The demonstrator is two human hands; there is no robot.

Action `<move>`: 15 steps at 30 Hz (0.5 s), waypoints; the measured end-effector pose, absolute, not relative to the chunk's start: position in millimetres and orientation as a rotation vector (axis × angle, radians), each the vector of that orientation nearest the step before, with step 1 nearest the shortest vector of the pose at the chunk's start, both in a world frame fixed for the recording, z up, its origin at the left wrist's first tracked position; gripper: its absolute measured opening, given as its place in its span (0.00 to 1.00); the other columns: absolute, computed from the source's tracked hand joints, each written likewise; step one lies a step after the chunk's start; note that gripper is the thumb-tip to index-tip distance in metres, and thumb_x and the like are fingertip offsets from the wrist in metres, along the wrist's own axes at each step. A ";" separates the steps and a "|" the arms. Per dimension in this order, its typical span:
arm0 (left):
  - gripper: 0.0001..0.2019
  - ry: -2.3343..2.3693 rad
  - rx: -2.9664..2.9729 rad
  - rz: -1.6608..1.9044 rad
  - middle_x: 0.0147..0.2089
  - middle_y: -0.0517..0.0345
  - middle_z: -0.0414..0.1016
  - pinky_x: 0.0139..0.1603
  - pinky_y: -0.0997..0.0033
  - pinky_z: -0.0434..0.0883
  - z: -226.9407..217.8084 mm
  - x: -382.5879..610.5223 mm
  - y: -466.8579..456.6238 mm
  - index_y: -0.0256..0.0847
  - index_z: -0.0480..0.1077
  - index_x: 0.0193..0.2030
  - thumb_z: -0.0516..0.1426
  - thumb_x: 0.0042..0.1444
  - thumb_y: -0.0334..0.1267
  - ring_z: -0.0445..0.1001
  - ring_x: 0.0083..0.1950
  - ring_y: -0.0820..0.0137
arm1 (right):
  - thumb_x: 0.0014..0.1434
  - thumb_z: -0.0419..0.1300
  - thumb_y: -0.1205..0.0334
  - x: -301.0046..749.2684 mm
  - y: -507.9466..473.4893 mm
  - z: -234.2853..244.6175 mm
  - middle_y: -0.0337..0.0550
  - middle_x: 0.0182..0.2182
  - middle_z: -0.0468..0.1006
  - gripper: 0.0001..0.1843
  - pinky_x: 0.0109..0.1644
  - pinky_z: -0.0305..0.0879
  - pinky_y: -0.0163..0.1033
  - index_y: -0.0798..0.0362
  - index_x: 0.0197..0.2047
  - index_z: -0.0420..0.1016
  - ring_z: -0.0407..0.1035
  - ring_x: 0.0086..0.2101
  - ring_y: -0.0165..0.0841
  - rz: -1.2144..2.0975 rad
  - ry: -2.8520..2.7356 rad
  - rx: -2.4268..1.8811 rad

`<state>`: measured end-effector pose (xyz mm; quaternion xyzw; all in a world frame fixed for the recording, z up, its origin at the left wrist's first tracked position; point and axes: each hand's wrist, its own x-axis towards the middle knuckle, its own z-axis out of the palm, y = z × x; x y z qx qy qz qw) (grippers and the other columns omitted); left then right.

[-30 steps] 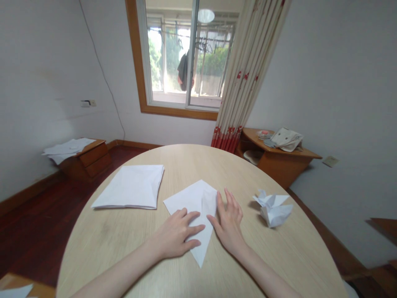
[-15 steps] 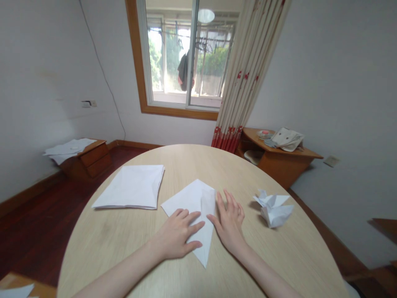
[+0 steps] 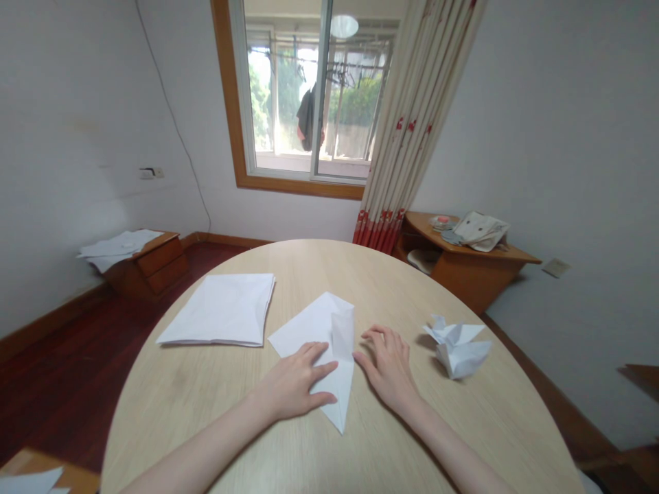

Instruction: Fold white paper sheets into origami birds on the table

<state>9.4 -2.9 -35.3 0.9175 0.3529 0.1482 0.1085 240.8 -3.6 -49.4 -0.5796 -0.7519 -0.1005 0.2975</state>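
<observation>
A white sheet of paper [image 3: 305,322], partly folded, lies on the round table with one point toward me. Its right side is folded inward, and that flap [image 3: 342,334] stands slightly raised near the top. My left hand [image 3: 301,384] rests flat on the paper's lower left part, fingers spread, covering some of it. Just right of the folded edge is my right hand [image 3: 388,360], fingers apart and a little bent. Its thumb tip is at the paper's edge; whether it touches I cannot tell. Nothing is held in it.
On the pale wooden table [image 3: 216,405], a stack of white paper [image 3: 221,309] lies at left and a folded paper figure [image 3: 458,346] stands at right. Beyond are a low drawer cabinet [image 3: 162,264], a corner shelf [image 3: 463,271] with a bag, and a curtained window.
My right hand has drawn back slightly to the right, off the folded edge. The left hand stays on the paper, which has shifted slightly. The view has turned a little left.
</observation>
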 end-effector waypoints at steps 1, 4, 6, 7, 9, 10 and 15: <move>0.27 1.041 2.697 0.429 0.65 0.42 0.60 0.58 0.51 0.66 -34.6 9.5 -3.1 0.44 0.66 0.60 0.61 0.55 0.51 0.60 0.65 0.52 | 0.64 0.50 0.55 242.3 -4.0 -46.0 0.49 0.41 0.72 0.11 0.48 0.57 0.47 0.52 0.39 0.69 0.66 0.44 0.42 -0.229 -2.042 -1.532; 0.28 1.038 2.703 0.431 0.65 0.41 0.60 0.59 0.51 0.66 -33.8 9.6 -3.3 0.44 0.67 0.60 0.62 0.54 0.50 0.60 0.65 0.52 | 0.66 0.50 0.57 244.5 -5.7 -39.1 0.41 0.31 0.72 0.14 0.47 0.54 0.45 0.52 0.30 0.66 0.66 0.36 0.36 -0.157 -2.177 -1.484; 0.27 1.029 2.710 0.453 0.65 0.43 0.60 0.59 0.51 0.65 -35.1 9.2 -2.9 0.45 0.67 0.60 0.62 0.55 0.50 0.60 0.64 0.52 | 0.66 0.49 0.58 244.3 -6.4 -37.9 0.40 0.30 0.72 0.15 0.48 0.52 0.45 0.53 0.28 0.66 0.66 0.35 0.35 -0.160 -2.225 -1.460; 0.27 1.028 2.713 0.465 0.65 0.43 0.60 0.59 0.51 0.66 -36.1 9.0 -2.5 0.46 0.66 0.60 0.61 0.55 0.51 0.60 0.64 0.53 | 0.67 0.50 0.58 244.1 -6.5 -38.2 0.40 0.30 0.73 0.15 0.47 0.52 0.45 0.53 0.28 0.66 0.66 0.35 0.35 -0.168 -2.241 -1.452; 0.27 1.032 2.720 0.479 0.65 0.45 0.60 0.59 0.52 0.66 -37.9 8.5 -1.8 0.46 0.66 0.60 0.61 0.55 0.51 0.61 0.64 0.53 | 0.67 0.50 0.59 243.7 -6.3 -39.2 0.40 0.30 0.73 0.15 0.47 0.51 0.44 0.53 0.28 0.66 0.67 0.35 0.34 -0.185 -2.267 -1.436; 0.28 1.036 2.724 0.482 0.65 0.45 0.60 0.58 0.52 0.66 -38.5 8.4 -1.5 0.47 0.65 0.61 0.61 0.55 0.51 0.61 0.64 0.53 | 0.67 0.50 0.59 243.6 -6.1 -39.7 0.39 0.30 0.73 0.16 0.47 0.51 0.43 0.53 0.28 0.67 0.67 0.35 0.34 -0.197 -2.278 -1.427; 0.28 1.054 2.724 0.465 0.65 0.44 0.60 0.58 0.51 0.66 -37.3 8.6 -1.6 0.47 0.65 0.61 0.61 0.55 0.51 0.61 0.64 0.52 | 0.67 0.48 0.60 243.8 -5.5 -40.6 0.40 0.30 0.73 0.16 0.46 0.51 0.43 0.53 0.28 0.67 0.67 0.34 0.33 -0.237 -2.308 -1.398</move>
